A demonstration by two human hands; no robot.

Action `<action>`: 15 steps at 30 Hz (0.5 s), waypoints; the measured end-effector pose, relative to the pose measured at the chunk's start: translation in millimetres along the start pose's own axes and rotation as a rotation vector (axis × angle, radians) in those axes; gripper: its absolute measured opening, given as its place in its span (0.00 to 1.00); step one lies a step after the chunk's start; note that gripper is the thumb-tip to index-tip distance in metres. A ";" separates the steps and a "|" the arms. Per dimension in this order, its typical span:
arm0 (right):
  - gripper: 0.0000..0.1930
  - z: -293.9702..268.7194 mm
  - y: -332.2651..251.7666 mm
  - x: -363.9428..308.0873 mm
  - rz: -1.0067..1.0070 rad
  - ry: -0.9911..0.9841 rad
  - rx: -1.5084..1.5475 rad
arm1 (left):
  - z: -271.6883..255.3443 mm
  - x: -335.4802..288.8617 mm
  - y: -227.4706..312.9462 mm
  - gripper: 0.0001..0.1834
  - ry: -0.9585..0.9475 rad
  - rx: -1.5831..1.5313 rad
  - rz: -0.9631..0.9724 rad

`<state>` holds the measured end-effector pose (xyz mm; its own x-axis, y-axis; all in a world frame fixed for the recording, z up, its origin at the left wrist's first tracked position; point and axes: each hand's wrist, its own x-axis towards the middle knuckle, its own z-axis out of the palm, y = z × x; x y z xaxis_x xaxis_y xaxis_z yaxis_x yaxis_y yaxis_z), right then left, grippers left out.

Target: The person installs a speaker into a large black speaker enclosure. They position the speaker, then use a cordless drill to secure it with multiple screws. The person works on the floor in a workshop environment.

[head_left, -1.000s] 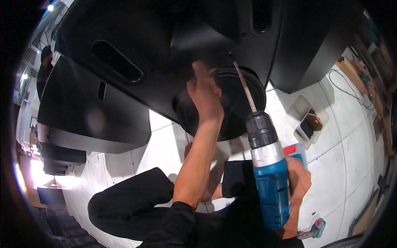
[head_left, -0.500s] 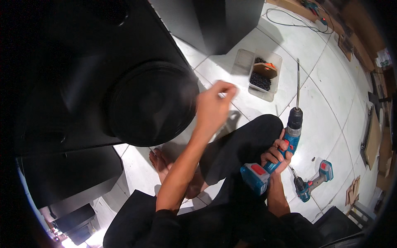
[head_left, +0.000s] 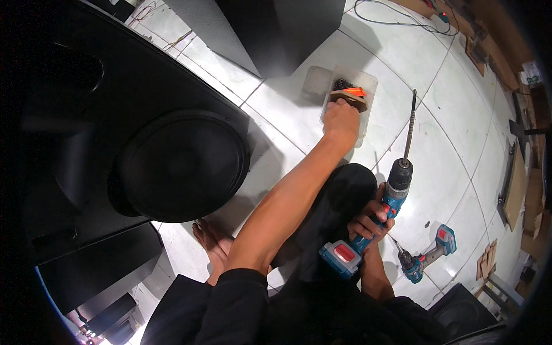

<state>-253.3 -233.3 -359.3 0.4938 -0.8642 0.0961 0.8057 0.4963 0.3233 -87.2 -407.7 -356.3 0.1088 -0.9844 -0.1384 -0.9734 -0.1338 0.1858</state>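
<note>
My left hand [head_left: 342, 122] reaches down into a clear plastic box [head_left: 372, 92] on the floor. Its fingers are curled downward and their tips are hidden inside. A brown divider [head_left: 359, 102] stands in the box beside the hand, with small black screws [head_left: 344, 84] and an orange piece [head_left: 355, 91] behind it. My right hand [head_left: 371, 223] is wrapped around the handle of a blue cordless drill [head_left: 397, 187]. A long bit [head_left: 410, 123] points away from me in its chuck. At the left lies a black speaker cabinet [head_left: 103, 98] with a large round speaker [head_left: 187, 167] on its face.
A second cordless drill [head_left: 414, 267] rests on the white tiles [head_left: 443, 172] at the right. A dark cabinet [head_left: 276, 34] stands at the far side. Cardboard [head_left: 520, 190] and a cable [head_left: 397, 22] line the right and far edges. A bare foot shows below the speaker.
My left hand has moved away from beside the speaker, to the right, and down into the plastic box. The drill stays in my right hand. The view has shifted somewhat.
</note>
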 end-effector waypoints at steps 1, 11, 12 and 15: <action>0.40 0.6 -1.3 0.5 0.003 0.001 0.000 | -3.5 -1.7 0.1 0.09 -0.030 0.009 -0.024; 0.41 -3.9 -6.5 -1.2 0.047 -0.019 -0.007 | -2.8 -19.4 -46.4 0.11 0.008 -0.597 0.122; 0.41 -3.4 -6.5 -1.4 0.046 -0.016 -0.004 | -4.9 -21.3 -47.8 0.11 0.026 -0.670 0.114; 0.41 -5.4 -8.5 -2.9 0.051 -0.012 -0.016 | -7.4 -24.9 -48.1 0.12 0.084 -0.770 0.126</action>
<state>-259.8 -234.7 -367.5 0.5304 -0.8387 0.1237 0.7847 0.5409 0.3028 -41.6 -377.6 -354.6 0.0517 -0.9987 -0.0032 -0.5689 -0.0321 0.8218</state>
